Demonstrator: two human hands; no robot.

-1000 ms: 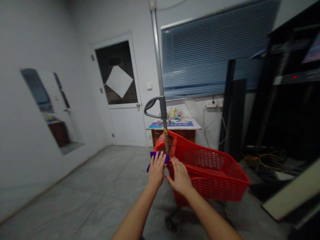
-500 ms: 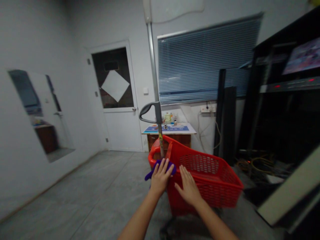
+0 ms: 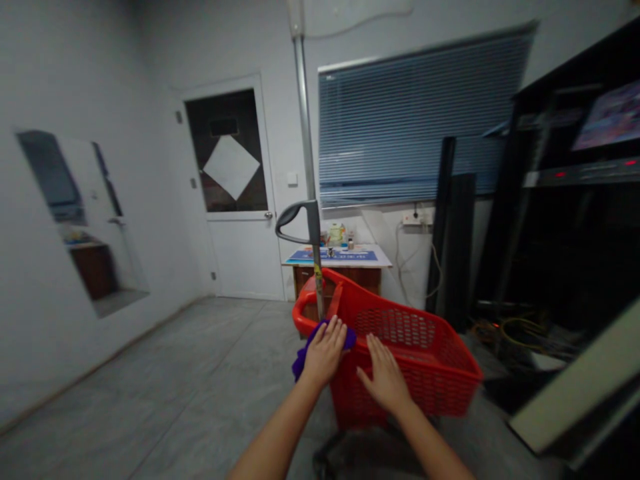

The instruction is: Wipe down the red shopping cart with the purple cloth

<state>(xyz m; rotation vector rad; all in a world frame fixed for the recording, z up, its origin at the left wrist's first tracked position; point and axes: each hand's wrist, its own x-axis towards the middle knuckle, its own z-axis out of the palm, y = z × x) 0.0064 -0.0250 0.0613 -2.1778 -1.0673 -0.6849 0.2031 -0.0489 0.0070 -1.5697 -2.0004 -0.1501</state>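
A red plastic shopping cart (image 3: 410,367) with perforated basket walls stands in front of me. At its near left edge, my left hand (image 3: 326,352) lies flat on a purple cloth (image 3: 300,360), pressing it against the cart, the fingers stretched out. Just to the right, my right hand (image 3: 385,377) is open over the cart's near side wall, fingers spread; it holds nothing. Whether its palm touches the rim is hidden. A grey handle (image 3: 314,223) on a metal post rises behind the left end of the cart.
Behind the cart is a small table (image 3: 373,257) with bottles. A white door (image 3: 245,257) and a wall mirror (image 3: 95,233) are at left. Black racks (image 3: 540,247), cables (image 3: 520,332) and a leaning pale panel (image 3: 575,380) stand right.
My left hand has shifted slightly right along the cart's edge with the purple cloth, which is more bunched at its left. My right hand has moved slightly right too.
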